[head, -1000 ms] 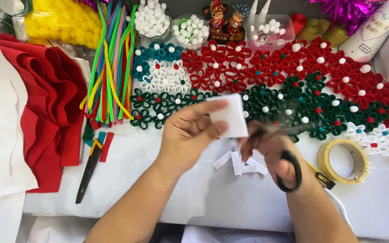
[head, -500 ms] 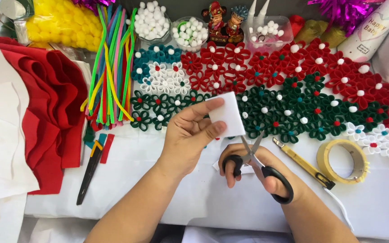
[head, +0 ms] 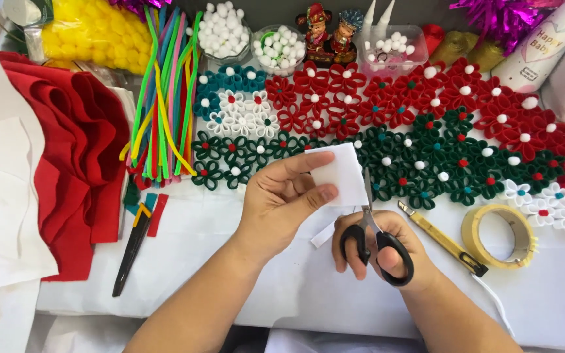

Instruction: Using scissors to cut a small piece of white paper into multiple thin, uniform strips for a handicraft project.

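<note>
White cloth covers the whole worktable (head: 282, 287), and it's packed with craft stuff. Closest to the camera, the person's right hand (head: 380, 252) has its fingers through the black loops of a pair of scissors (head: 372, 238), blades pointing up and nearly together, right at the lower edge of a small white felt piece (head: 342, 173). The left hand (head: 282, 199) pinches that piece between thumb and fingers, holding it just above the table near the middle of the scene. A few white offcuts (head: 325, 234) lie under the hands.

Just right of the scissors there's a yellow utility knife (head: 442, 238) lying diagonally, and beside that a roll of tan tape (head: 499, 236). Over on the left, a black pair of tweezers or similar tool (head: 131, 252) sits next to a heap of red felt (head: 73, 163) with white felt sheets (head: 1, 189) on top of it.

Further back, a big spread of felt flowers fills the table: dark green ones (head: 426, 163) nearer, red ones (head: 426, 98) behind, plus a small white cluster (head: 243, 117). A bundle of coloured pipe cleaners (head: 161, 98) lies to their left. At the far edge: tubs of white pompoms (head: 227, 29), a bag of yellow pompoms (head: 83, 29), two little figurines (head: 331, 26) and some magenta tinsel (head: 504, 13).
</note>
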